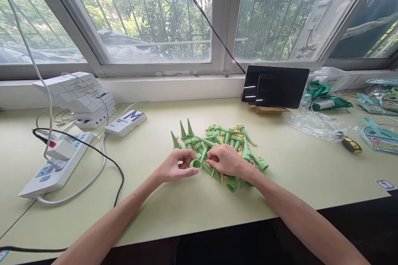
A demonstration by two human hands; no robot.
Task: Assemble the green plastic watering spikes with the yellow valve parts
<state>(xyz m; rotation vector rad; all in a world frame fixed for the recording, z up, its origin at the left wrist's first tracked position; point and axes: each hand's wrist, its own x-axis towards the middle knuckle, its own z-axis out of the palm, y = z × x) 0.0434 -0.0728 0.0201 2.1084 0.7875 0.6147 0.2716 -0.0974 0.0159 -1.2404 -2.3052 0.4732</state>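
A heap of several green cone-shaped plastic spikes (pixel 228 138) with small yellow parts lies in the middle of a pale table (pixel 174 207). My left hand (pixel 177 165) is closed in a pinch on the round open end of one green spike (pixel 196 162) at the heap's near left edge. My right hand (pixel 226 160) rests on the heap just to the right, fingers curled on something among the spikes that I cannot make out. Three spikes (pixel 183 134) stand upright at the heap's far left.
A white power strip (pixel 54 165) with plugs and cables lies at the left, behind it stacked white boxes (pixel 81 97). A dark tablet and phone (pixel 275 87) lean at the windowsill. At the right are plastic bags (pixel 317 124), a yellow-handled screwdriver (pixel 351 145) and teal packages (pixel 379 134).
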